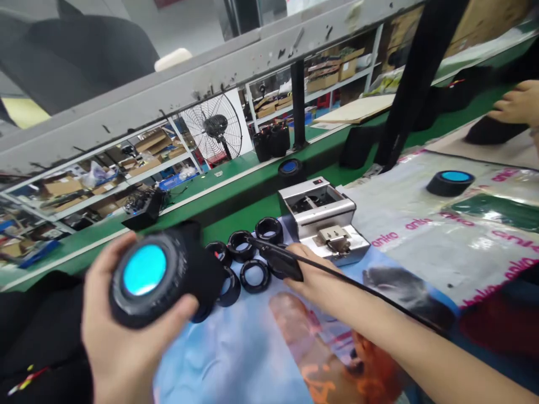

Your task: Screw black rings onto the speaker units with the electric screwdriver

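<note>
I counted three blue-faced black cylinders (172, 275): one held near on the left, one far on the green bench (227, 219), one to the right. At least five black rings (255, 289) lay between, some possibly hidden. I saw one silver machine (322, 216), one corded tool (280, 261), one wire-caged fan (215, 126).

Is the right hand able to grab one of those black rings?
Probably yes: the black rings lie close to the right hand. But that hand seems to hold a black corded tool pointing toward them, so it may need to put that down first.
</note>
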`<state>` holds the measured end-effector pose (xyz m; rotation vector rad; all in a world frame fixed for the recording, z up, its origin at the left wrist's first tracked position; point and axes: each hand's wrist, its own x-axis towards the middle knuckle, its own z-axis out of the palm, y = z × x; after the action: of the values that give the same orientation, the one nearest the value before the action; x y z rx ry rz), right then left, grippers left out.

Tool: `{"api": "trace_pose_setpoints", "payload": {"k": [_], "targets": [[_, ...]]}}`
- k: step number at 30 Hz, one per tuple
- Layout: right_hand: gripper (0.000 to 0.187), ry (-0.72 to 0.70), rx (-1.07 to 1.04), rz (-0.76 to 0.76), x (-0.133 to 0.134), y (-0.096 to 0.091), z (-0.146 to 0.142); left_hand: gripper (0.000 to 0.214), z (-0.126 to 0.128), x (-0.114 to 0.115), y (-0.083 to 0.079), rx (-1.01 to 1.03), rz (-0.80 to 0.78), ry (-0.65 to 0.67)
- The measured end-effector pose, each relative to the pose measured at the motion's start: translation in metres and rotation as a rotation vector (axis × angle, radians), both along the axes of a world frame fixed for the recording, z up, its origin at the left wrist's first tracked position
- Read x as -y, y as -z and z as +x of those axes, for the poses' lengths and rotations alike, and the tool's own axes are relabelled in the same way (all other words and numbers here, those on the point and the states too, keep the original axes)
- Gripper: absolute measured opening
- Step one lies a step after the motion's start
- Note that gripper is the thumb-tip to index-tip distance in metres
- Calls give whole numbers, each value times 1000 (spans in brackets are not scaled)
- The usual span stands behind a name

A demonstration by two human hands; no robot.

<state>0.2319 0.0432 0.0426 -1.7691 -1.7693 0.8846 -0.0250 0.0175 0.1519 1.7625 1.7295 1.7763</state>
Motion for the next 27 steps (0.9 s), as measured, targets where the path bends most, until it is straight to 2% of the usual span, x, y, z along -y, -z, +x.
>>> {"api": "trace_pose_setpoints", "payload": {"k": [1, 3, 6, 7, 9, 11, 14, 18, 21, 23, 27], "targets": [[36, 2, 64, 1, -2, 3, -6, 94, 3, 19, 17, 33, -98, 8], [38, 11, 172, -8, -6, 7, -14, 90, 13, 47, 55, 104, -252, 117], [39, 1, 265, -16, -10, 10, -20, 91, 32, 66, 107, 287, -429, 264], [37, -3, 282, -17, -12, 10, -22, 96, 38, 68, 119, 352, -464, 293], [33, 3, 301, -25, -14, 12, -24, 112, 44, 70, 133, 473, -504, 344], [34, 28, 297, -31, -14, 12, -25, 124, 43, 70, 135, 539, -528, 394], [37, 45, 221, 3, -9, 3, -20, 118, 34, 71, 128, 501, -578, 444], [44, -8, 53, 94, 18, -35, -3, 107, 26, 67, 117, 406, -613, 492], [48, -127, -98, 18, 45, -66, 4, 93, 33, 62, 113, 405, -565, 525], [45, -231, -129, -49, 59, -79, 4, 85, 43, 59, 114, 434, -507, 521], [50, -301, -42, -29, 67, -80, -4, 79, 63, 58, 118, 516, -466, 504]]}}
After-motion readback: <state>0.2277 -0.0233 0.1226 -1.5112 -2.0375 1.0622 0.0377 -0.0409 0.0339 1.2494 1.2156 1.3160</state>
